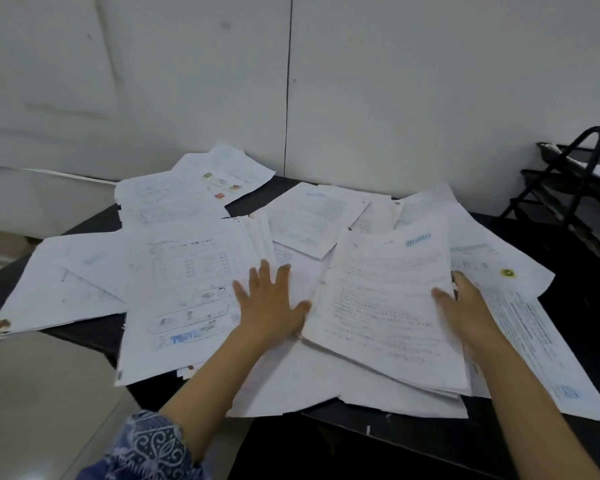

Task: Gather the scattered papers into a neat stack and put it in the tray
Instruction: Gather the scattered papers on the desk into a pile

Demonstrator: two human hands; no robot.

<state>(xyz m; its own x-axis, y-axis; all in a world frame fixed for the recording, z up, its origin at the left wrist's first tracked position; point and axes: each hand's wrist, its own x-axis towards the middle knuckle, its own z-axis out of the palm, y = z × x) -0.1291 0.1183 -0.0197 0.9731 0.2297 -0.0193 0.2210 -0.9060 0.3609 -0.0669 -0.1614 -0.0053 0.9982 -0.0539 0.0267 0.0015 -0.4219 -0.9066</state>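
While most papers (174, 202) lie scattered over the counter (94, 327), gathering looks barely begun: the left hand (271, 306) presses flat, fingers spread, and the right hand (465, 306) grips a partial stack (385, 306). The tray (575, 188), well apart at right, awaits it.

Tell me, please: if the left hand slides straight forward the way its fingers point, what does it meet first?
Probably the fanned edges of the worksheet pile just beyond the left hand, whose straight fingers lie flat on the papers. Farther along that line lies a sheet with a blue heading. Depth is hard to judge here.
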